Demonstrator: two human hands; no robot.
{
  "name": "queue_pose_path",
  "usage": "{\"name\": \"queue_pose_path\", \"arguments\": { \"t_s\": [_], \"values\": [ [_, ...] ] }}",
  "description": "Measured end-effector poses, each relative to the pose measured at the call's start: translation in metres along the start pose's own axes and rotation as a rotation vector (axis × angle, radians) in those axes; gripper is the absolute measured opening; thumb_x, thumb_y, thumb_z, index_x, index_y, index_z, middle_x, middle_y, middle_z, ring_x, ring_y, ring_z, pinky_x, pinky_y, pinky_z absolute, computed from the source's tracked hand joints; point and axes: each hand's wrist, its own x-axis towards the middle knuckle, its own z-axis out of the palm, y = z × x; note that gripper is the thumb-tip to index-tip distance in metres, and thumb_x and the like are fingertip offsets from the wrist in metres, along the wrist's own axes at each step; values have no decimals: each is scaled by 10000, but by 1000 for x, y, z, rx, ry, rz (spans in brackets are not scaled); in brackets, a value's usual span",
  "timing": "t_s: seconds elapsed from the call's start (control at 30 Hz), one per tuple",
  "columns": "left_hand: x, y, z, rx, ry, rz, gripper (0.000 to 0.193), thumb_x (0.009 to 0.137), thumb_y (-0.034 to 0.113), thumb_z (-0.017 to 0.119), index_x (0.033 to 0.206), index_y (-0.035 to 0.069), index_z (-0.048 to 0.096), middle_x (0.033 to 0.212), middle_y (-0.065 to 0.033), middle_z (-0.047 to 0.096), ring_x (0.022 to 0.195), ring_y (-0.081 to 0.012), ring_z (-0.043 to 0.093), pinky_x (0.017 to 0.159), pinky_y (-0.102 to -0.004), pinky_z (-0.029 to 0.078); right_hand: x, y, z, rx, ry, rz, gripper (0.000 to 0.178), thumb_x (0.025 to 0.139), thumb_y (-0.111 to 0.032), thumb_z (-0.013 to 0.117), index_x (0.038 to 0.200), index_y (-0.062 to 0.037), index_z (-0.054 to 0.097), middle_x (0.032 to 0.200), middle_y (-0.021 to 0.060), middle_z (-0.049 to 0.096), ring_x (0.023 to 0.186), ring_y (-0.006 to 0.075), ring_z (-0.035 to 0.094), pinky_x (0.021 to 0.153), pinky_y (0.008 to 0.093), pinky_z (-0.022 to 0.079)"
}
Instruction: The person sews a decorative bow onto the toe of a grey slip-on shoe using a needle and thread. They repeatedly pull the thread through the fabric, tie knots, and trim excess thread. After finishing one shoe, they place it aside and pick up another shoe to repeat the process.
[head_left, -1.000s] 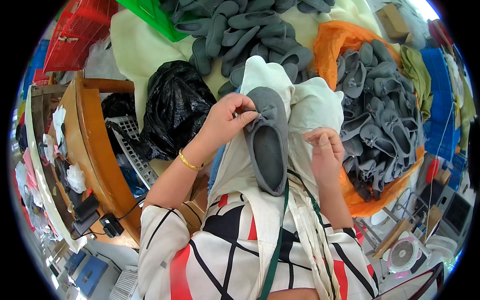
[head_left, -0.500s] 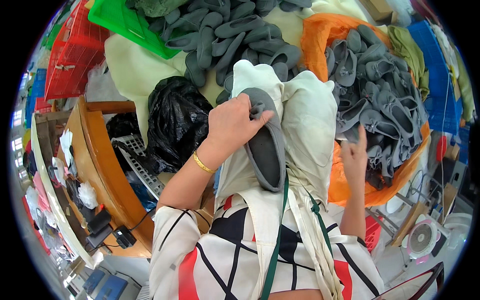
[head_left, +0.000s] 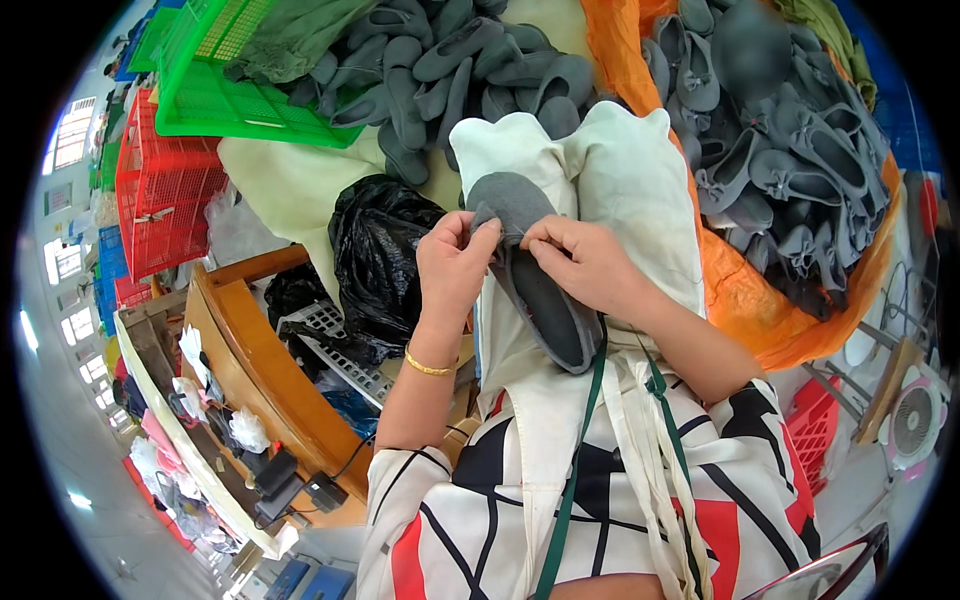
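Observation:
A grey slip-on shoe (head_left: 552, 310) lies on my lap over a cream apron (head_left: 640, 190), toe pointing away and its opening facing up. My left hand (head_left: 452, 262) pinches the left side of the vamp, near the trim at the front of the opening. From the right, my right hand (head_left: 582, 262) has thumb and fingertips closed at the same front edge. The small trim between the fingers is mostly hidden, so its exact shape cannot be made out.
Grey shoes (head_left: 460, 50) are heaped ahead beside a green crate (head_left: 250, 115). An orange sack (head_left: 745, 300) of similar shoes stands at the right. To the left are a black plastic bag (head_left: 375, 250), a wooden desk (head_left: 270, 370) and red crates (head_left: 165, 190).
My right hand has come from the shoes in the orange sack to the shoe on my lap. My left hand has shifted to the shoe's left edge. The view has turned somewhat.

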Motion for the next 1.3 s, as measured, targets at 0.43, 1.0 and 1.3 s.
{"name": "queue_pose_path", "arguments": {
  "t_s": [0.43, 1.0, 1.3],
  "values": [
    [-3, 1, 2, -68, 10, -3, 137, 901, 125, 706, 871, 2, 653, 718, 31, 627, 603, -12, 526, 551, -180, 436, 6, -4, -1, -104, -48, -1, 152, 862, -119, 571, 902, -4, 662, 807, 186, 663, 725, 355, 649, 678, 401, 518],
    [10, 5, -9, -103, -133, -207, 137, 879, 188, 687, 816, 72, 653, 671, 7, 637, 521, -45, 534, 491, -181, 407, 5, 30, 23, -662, 148, -455, 126, 845, -79, 600, 940, -65, 520, 663, 91, 590, 607, 282, 625, 506, 393, 486],
    [12, 0, -7, -163, -125, -220, 115, 878, 172, 671, 798, 93, 647, 643, 24, 612, 497, -42, 498, 481, -191, 394, 11, 35, 16, -634, 112, -486, 154, 829, -93, 581, 964, -75, 509, 691, 76, 595, 650, 281, 637, 531, 398, 499]
  ]
}}
